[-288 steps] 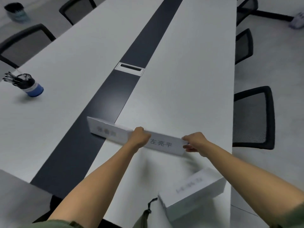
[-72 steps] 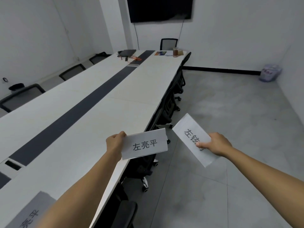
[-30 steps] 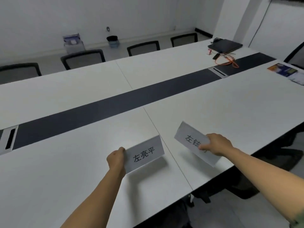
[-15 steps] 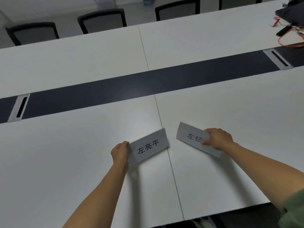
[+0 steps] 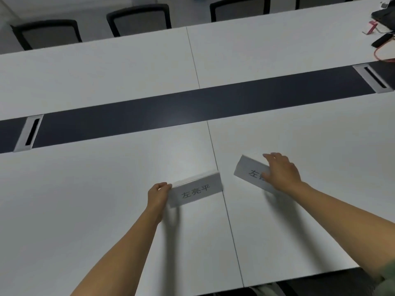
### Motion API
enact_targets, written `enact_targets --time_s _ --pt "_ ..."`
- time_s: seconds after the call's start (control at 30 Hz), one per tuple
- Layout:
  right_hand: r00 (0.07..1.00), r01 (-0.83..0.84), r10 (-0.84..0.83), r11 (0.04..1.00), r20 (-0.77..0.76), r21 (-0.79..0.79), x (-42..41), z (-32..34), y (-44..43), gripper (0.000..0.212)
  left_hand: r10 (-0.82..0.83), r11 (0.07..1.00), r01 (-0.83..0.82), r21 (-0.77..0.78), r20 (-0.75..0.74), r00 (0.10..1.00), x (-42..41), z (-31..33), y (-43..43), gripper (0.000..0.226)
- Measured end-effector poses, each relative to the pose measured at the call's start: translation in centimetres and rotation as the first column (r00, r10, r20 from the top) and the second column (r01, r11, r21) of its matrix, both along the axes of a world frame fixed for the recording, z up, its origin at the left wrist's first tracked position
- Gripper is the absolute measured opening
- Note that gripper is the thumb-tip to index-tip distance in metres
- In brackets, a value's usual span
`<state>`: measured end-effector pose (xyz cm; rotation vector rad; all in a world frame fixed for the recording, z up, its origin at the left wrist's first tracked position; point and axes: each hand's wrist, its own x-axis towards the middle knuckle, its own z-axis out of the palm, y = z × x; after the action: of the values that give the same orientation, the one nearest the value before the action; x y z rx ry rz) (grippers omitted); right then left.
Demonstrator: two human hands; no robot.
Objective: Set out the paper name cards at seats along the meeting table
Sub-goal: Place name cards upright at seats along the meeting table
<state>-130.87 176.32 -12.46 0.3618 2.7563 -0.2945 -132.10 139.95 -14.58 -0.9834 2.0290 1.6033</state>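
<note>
Two white folded paper name cards with black printed characters stand on the white meeting table [image 5: 106,189]. The left name card [image 5: 197,190] sits just left of the table seam, and my left hand [image 5: 158,194] pinches its left end. The right name card [image 5: 249,173] stands right of the seam, angled. My right hand [image 5: 280,173] lies over its right half with fingers spread across the top fold, hiding part of the print.
A dark strip [image 5: 192,110] runs along the table's middle with cable slots at left [image 5: 28,135] and right [image 5: 375,79]. Black mesh chairs [image 5: 139,19] line the far side. A red cable and dark devices [image 5: 382,43] lie at the far right.
Both cards came down from the air onto the table. My right hand shifted from pinching its card to lying over the top with fingers spread.
</note>
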Motion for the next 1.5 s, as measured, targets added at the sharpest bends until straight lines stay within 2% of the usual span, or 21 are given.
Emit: enact_targets --time_s 0.07,0.13,0.23,0.3,0.4,0.53,0.63,0.93,1.23,1.33,1.5 --pt "0.985 -0.052 0.044 0.998 -0.170 -0.042 -0.1 0.8 -2.3 0.055 0.009 1.000 -0.009 -0.027 0.001 1.000 0.1 0.1 -0.7 0.027" --pt "0.968 -0.075 0.033 0.984 -0.250 -0.163 0.0 1.3 -5.4 0.043 0.038 0.998 -0.038 -0.060 0.001 0.999 0.6 0.3 -1.9 0.023" --pt "0.983 0.000 -0.069 0.929 -0.173 -0.371 0.1 0.8 -10.1 0.039 0.061 0.998 -0.061 -0.023 -0.010 0.998 1.4 0.5 -3.4 0.008" --pt "0.988 0.110 -0.147 0.892 -0.050 -0.438 0.2 0.0 -12.5 0.042 0.047 0.998 -0.047 0.034 -0.006 0.999 1.8 0.9 -4.1 0.013" --pt "0.967 0.235 -0.255 0.834 0.030 -0.498 0.3 -0.9 -14.7 0.024 -0.034 0.991 0.029 0.128 0.033 0.999 1.9 1.5 -4.1 0.010" --pt "0.957 0.275 -0.281 0.794 0.075 -0.541 0.1 -0.9 -17.3 0.017 -0.090 0.981 0.084 0.177 0.029 0.995 1.5 2.1 -5.8 0.022" --pt "0.954 0.291 -0.268 0.740 0.131 -0.606 -0.1 -0.7 -19.3 0.022 -0.104 0.981 0.100 0.164 0.013 0.995 0.9 2.6 -8.2 0.011" --pt "0.940 0.340 -0.210 0.610 0.268 -0.716 0.2 -0.4 -23.9 0.031 -0.140 0.985 0.138 0.108 0.005 0.990 -0.4 2.7 -13.0 0.010" --pt "0.938 0.342 -0.251 0.541 0.240 -0.768 -0.4 -0.4 -25.3 0.032 -0.169 0.977 0.173 0.126 -0.036 0.985 -1.4 2.4 -13.2 0.016" --pt "0.939 0.333 -0.256 0.524 0.228 -0.784 -0.9 -0.3 -25.6 0.032 -0.185 0.974 0.188 0.127 -0.041 0.982 -2.2 2.1 -13.5 0.008" --pt "0.931 0.345 -0.291 0.508 0.220 -0.789 -1.8 -0.3 -26.1 0.034 -0.215 0.968 0.222 0.116 -0.069 0.974 -3.3 2.0 -13.6 0.020"
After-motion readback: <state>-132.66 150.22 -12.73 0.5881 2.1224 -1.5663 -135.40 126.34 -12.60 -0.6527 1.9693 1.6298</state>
